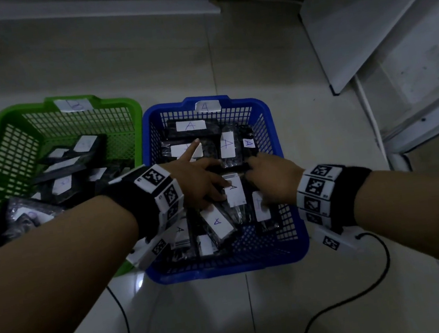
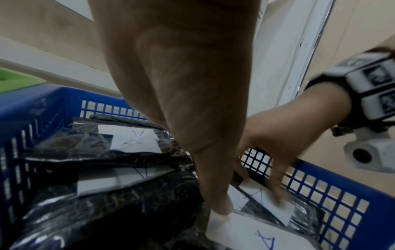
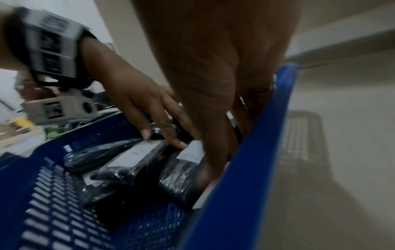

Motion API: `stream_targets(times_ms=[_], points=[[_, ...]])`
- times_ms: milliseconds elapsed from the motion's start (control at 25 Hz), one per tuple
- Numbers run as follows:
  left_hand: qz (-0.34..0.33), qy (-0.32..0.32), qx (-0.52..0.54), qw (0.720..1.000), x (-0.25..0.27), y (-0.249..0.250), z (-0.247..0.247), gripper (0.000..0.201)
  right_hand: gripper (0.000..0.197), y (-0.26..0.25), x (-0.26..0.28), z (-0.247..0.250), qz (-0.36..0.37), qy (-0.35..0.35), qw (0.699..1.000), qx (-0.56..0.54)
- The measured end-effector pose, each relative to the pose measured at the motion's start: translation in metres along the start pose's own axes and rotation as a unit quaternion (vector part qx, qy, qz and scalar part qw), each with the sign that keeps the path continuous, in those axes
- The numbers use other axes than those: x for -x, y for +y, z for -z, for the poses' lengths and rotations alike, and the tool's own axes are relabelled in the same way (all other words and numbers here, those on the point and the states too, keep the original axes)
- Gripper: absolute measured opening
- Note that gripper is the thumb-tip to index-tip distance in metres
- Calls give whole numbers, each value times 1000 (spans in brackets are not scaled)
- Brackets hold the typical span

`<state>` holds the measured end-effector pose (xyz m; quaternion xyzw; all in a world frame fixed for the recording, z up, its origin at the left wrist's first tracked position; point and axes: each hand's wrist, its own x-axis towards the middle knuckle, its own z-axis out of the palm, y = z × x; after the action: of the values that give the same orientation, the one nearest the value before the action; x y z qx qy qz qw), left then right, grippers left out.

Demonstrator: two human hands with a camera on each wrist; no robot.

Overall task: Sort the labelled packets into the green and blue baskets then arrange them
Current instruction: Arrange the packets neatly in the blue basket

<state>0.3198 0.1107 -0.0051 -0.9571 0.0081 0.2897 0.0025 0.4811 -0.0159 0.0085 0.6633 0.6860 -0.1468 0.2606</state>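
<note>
The blue basket (image 1: 225, 270), tagged "A", holds several black packets with white "A" labels. Both my hands are inside it. My left hand (image 1: 200, 179) lies flat with straight fingers, its fingertips (image 2: 222, 208) pressing on the label of a middle packet (image 1: 234, 192), and the index finger points away. My right hand (image 1: 272, 179) reaches down beside it, spread fingers (image 2: 278, 194) touching the label of a packet (image 3: 181, 169) near the basket's right wall (image 3: 256, 152). The green basket (image 1: 116, 100) on the left holds several more labelled black packets.
The two baskets stand side by side on a pale tiled floor. A black cable (image 1: 377, 271) curls over the floor by my right forearm. A white panel (image 1: 375, 22) leans at the back right, with a wall base behind the baskets.
</note>
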Motion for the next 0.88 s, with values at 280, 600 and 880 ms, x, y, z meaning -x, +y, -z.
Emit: stream_targets(times_ms=[280, 600, 880], points=[[-3, -6, 9, 1000, -2, -3, -1, 44, 97, -13, 17, -13, 1, -18, 994, 112], [4, -61, 21, 998, 1, 1, 14, 47, 35, -14, 16, -21, 18, 24, 999, -19], [-23, -49, 53, 997, -4, -5, 10, 49, 36, -10, 18, -20, 18, 13, 999, -29]])
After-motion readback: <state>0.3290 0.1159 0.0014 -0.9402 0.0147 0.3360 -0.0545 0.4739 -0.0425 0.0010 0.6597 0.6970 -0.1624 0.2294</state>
